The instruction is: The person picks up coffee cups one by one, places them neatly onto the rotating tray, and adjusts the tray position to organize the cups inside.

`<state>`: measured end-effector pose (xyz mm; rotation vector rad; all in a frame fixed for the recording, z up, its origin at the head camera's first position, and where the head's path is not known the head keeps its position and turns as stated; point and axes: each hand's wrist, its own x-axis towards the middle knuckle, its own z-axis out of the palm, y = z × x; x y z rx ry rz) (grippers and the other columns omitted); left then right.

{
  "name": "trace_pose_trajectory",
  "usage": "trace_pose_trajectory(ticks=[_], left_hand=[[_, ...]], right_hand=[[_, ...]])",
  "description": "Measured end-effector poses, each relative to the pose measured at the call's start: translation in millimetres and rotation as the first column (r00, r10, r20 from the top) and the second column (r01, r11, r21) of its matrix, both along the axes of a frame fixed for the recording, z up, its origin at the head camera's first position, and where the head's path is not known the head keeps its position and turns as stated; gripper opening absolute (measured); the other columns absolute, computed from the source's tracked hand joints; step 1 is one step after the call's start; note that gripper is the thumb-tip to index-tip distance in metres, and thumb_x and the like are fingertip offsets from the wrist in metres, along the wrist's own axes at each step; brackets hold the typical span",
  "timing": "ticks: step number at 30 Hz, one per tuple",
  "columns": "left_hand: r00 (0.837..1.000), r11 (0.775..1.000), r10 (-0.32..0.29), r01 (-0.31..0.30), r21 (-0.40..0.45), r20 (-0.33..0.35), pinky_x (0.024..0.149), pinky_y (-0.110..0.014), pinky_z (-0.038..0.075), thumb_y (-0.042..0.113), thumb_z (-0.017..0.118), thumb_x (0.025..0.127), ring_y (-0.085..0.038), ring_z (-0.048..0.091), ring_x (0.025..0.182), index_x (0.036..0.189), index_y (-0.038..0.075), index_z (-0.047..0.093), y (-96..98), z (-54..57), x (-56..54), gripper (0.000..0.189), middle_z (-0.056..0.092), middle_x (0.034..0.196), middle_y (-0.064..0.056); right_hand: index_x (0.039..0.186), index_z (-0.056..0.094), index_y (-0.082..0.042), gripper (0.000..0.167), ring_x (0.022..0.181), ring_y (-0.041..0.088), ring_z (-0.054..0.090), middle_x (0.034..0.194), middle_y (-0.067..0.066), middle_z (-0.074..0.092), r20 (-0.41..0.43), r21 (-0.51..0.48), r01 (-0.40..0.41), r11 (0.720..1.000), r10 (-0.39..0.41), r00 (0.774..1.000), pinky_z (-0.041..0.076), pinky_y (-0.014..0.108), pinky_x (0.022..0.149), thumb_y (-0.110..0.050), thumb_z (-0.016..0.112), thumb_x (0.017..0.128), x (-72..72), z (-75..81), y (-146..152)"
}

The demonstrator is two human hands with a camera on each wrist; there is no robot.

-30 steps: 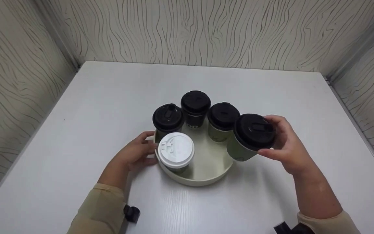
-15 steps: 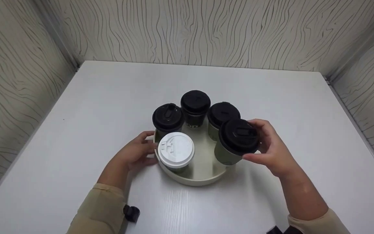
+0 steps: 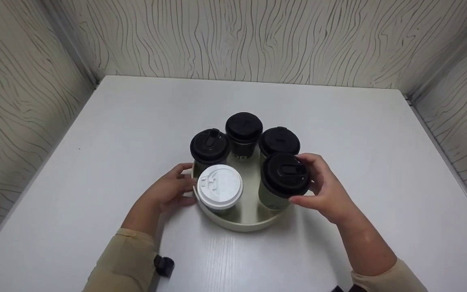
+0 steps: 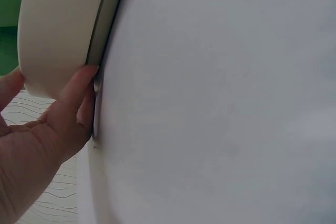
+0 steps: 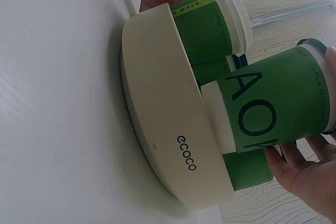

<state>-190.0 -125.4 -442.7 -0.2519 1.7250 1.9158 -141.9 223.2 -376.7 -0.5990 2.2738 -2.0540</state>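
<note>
My right hand grips a green paper coffee cup with a black lid, between thumb and fingers. The cup is slightly tilted over the right part of a round cream tray; in the right wrist view its pale base overlaps the tray's rim. My left hand holds the tray's left side, the thumb at its lower edge in the left wrist view. Standing in the tray are a white-lidded green cup and three black-lidded cups, at left, back and right, the last partly hidden.
The tray sits on a white table, its front wall marked "ecoco". Panels with a wood-grain line pattern enclose the table at the back and both sides. Black straps show at the sleeves.
My right hand has moved the black-lidded green cup leftward and down, from beyond the tray's right rim to over its right part. The left hand and the tray have stayed put.
</note>
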Motion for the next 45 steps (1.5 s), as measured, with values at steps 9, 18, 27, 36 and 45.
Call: trace_pose_trajectory(ticks=[9,18,27,36,45], left_hand=[[1.000,0.999,-0.002,0.002,0.044,0.002,0.075,-0.039,0.052,0.005,0.056,0.086,-0.023,0.059,0.096,0.134,0.021,0.036,0.0,-0.6,-1.0,0.055,0.043,0.124,-0.015],[1.000,0.999,-0.016,0.016,0.037,-0.003,0.075,-0.040,0.052,0.006,0.056,0.086,-0.023,0.059,0.096,0.135,0.022,0.035,-0.5,-0.6,-1.2,0.055,0.043,0.124,-0.016],[1.000,1.000,-0.015,0.015,0.016,-0.012,0.076,-0.041,0.052,0.007,0.057,0.087,-0.023,0.060,0.098,0.135,0.021,0.037,-1.0,-1.8,-2.2,0.054,0.044,0.125,-0.016],[1.000,1.000,-0.014,0.014,0.010,-0.028,0.072,-0.038,0.053,0.005,0.054,0.088,-0.022,0.059,0.097,0.135,0.021,0.036,-0.5,0.2,0.0,0.053,0.044,0.125,-0.017],[0.999,1.000,-0.022,0.023,0.004,-0.035,0.076,-0.040,0.053,0.007,0.056,0.087,-0.024,0.060,0.097,0.136,0.021,0.035,-1.3,-1.7,-1.0,0.055,0.043,0.126,-0.017]], right_hand=[[0.128,0.037,0.000,0.080,0.108,0.018,0.050,0.119,0.013,0.051,0.010,0.034,0.008,0.999,-0.008,1.000,0.045,0.026,0.087,0.012,0.077,0.059,0.6,-6.9,-10],[0.127,0.037,-0.001,0.081,0.109,0.018,0.050,0.119,0.012,0.050,0.041,0.042,0.020,0.999,-0.022,0.999,0.045,0.026,0.087,0.010,0.078,0.058,1.6,-13.9,-18],[0.127,0.038,-0.003,0.082,0.110,0.018,0.049,0.119,0.009,0.052,0.059,0.063,0.033,0.997,-0.037,0.998,0.044,0.027,0.088,0.008,0.080,0.057,0.6,-19.4,-21],[0.129,0.038,-0.005,0.084,0.113,0.018,0.047,0.122,0.008,0.051,0.077,0.064,0.028,0.998,-0.033,0.996,0.043,0.028,0.089,0.007,0.081,0.057,-0.4,-26.9,-23],[0.129,0.038,-0.009,0.084,0.112,0.019,0.047,0.121,0.007,0.051,0.113,0.086,0.027,0.996,-0.037,0.993,0.042,0.027,0.090,0.004,0.082,0.058,-1.9,-31.7,-25]])
